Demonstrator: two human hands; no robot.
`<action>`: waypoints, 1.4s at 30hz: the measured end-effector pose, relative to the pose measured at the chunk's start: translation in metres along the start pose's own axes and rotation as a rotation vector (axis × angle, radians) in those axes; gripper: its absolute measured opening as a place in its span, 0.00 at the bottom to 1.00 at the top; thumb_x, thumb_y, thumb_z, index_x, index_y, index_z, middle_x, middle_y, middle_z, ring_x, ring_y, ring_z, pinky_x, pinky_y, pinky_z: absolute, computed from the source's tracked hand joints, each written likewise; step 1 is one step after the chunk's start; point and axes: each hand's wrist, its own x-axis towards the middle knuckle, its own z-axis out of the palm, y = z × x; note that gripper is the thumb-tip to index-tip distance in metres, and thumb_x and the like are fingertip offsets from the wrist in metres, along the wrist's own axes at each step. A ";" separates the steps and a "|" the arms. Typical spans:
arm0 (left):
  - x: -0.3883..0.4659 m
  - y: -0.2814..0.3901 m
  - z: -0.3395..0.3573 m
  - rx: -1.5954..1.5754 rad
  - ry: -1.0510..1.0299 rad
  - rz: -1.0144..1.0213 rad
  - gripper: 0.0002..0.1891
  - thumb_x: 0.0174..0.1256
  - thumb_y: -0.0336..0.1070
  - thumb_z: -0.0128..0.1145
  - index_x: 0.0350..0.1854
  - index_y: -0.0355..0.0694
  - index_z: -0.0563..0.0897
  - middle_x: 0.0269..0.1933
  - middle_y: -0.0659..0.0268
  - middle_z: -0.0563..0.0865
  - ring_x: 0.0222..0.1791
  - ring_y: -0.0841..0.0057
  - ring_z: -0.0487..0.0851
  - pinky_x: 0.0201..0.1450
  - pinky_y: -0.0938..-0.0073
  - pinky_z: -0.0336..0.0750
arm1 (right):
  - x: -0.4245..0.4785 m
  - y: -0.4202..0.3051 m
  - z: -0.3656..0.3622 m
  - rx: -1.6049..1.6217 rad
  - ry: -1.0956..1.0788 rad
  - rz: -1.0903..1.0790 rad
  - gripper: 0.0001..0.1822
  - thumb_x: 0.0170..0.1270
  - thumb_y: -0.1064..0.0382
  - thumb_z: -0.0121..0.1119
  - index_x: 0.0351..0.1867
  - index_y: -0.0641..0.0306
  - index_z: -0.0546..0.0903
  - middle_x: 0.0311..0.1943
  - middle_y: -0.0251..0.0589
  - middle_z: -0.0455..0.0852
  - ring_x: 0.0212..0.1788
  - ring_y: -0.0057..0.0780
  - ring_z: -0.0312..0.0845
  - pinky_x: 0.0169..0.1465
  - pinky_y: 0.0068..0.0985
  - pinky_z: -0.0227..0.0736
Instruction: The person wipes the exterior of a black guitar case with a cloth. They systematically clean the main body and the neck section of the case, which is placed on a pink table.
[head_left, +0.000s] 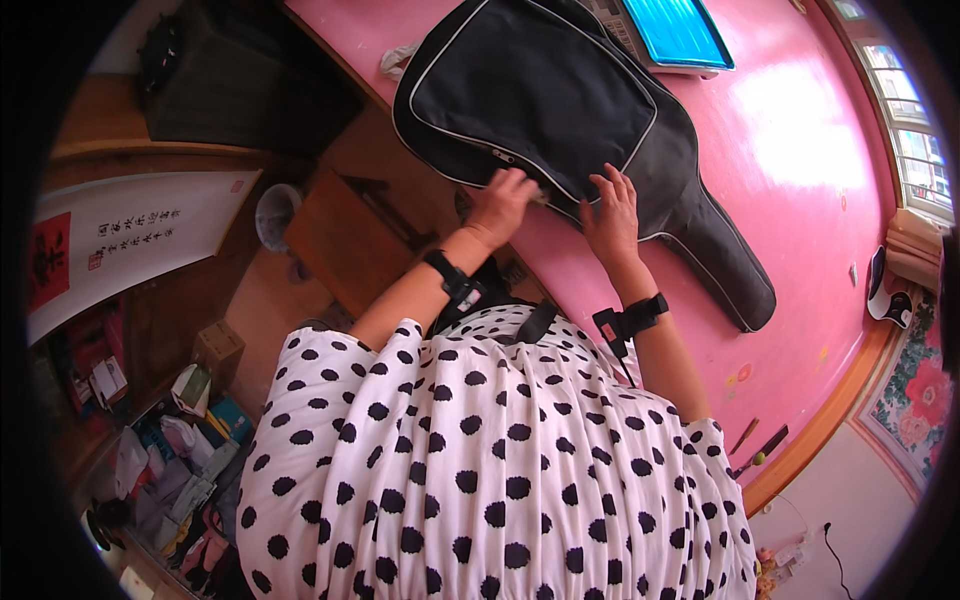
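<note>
A black guitar gig bag (540, 82) with light piping lies on the pink tabletop (795, 247), its narrow neck part pointing to the lower right. My left hand (501, 206) is at the bag's near edge, fingers curled, with something small and pale by the fingertips, too blurred to name. Just above it a zipper pull (503, 156) shows on the bag's pocket seam. My right hand (613, 214) rests with spread, bent fingers on the near side of the bag, near the pocket's corner. Both wrists wear black straps with small devices.
A blue tray (679, 30) sits on a keyboard-like device at the top. To the left are a wooden stool (349, 240), a waste bin (277, 217) and a black-covered box (240, 82). A cap (890, 292) and a knife (772, 442) lie along the table's right side.
</note>
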 end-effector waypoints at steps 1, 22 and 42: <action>-0.001 -0.018 -0.014 0.012 0.015 -0.045 0.08 0.52 0.26 0.51 0.34 0.41 0.79 0.38 0.60 0.77 0.41 0.59 0.76 0.45 0.61 0.74 | -0.002 0.001 0.000 0.003 -0.001 0.002 0.24 0.53 0.67 0.64 0.54 0.61 0.76 0.64 0.45 0.69 0.67 0.49 0.60 0.68 0.38 0.60; 0.025 -0.081 -0.057 0.149 0.464 -0.437 0.07 0.53 0.26 0.58 0.35 0.40 0.81 0.36 0.57 0.81 0.36 0.56 0.81 0.39 0.61 0.77 | -0.005 -0.022 0.016 -0.072 -0.157 -0.159 0.35 0.49 0.70 0.61 0.64 0.60 0.68 0.67 0.44 0.66 0.69 0.45 0.59 0.67 0.40 0.58; 0.067 -0.127 -0.109 0.177 0.428 -0.389 0.13 0.52 0.24 0.59 0.41 0.41 0.81 0.44 0.58 0.81 0.42 0.56 0.81 0.44 0.63 0.77 | -0.027 -0.010 -0.004 -0.055 -0.172 -0.085 0.32 0.51 0.69 0.62 0.61 0.63 0.71 0.67 0.48 0.66 0.68 0.50 0.59 0.68 0.41 0.58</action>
